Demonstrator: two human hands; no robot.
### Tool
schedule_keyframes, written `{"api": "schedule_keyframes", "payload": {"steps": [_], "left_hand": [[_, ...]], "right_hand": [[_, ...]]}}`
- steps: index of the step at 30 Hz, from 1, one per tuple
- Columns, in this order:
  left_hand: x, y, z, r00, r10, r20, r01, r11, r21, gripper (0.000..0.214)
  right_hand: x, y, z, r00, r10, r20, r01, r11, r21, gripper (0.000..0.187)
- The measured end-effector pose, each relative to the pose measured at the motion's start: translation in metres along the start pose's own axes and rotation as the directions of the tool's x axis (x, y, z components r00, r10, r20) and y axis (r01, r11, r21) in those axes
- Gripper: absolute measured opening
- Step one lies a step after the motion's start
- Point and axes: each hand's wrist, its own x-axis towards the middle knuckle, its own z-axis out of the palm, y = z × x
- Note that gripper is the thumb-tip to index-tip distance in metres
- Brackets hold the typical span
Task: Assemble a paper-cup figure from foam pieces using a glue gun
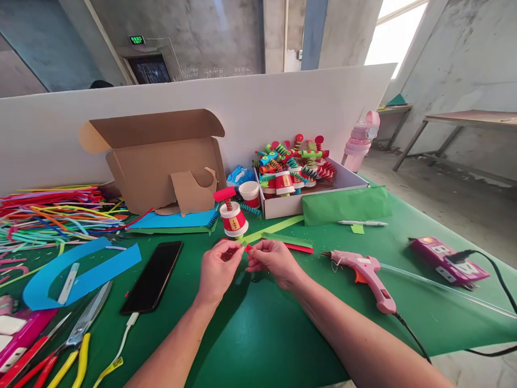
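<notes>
My left hand (220,267) is closed in a pinch over the table, a small piece of green paper (244,243) at its fingertips. Close beside it, my right hand (274,261) pinches a small piece of red paper (248,248); the fingers hide most of both pieces. Just beyond the hands stands an upturned red-and-white paper cup figure (233,220), topped by a coiled paper spring and a red paper roll (224,194). Behind the right hand lie a green paper strip (288,239) and a red paper strip (301,248).
A pink glue gun (365,269) lies to the right, its cord trailing off the table. On the left are a phone (152,277), scissors (86,318) and many pipe cleaners (60,215). A white box (283,206) of finished figures and an open cardboard box (165,167) stand behind.
</notes>
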Motion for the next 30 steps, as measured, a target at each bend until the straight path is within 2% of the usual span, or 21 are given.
{"api": "schedule_keyframes", "payload": {"steps": [5,12,21,30], "left_hand": [[-0.0023,0.0008,-0.0009,0.978,0.207,-0.006,-0.203,0.967,0.153,0.014],[-0.004,-0.0007,0.0002,0.908,0.418,0.018,-0.402,0.859,0.317,0.012],[-0.0034,-0.0046,-0.0001,0.789,0.609,0.075,-0.575,0.69,0.44,0.013],[-0.0054,-0.0056,0.0005,0.699,0.694,0.175,-0.667,0.543,0.51,0.018]], "right_hand": [[0.0004,0.0001,-0.0015,1.0,0.013,0.016,-0.013,1.0,0.001,0.036],[-0.0002,-0.0008,-0.0007,0.999,0.04,0.004,-0.04,0.999,0.013,0.031],[0.001,-0.001,-0.001,0.999,0.037,0.012,-0.037,0.999,0.032,0.032],[0.0016,-0.0004,-0.0036,0.999,0.031,0.037,-0.033,0.997,0.069,0.033]]}}
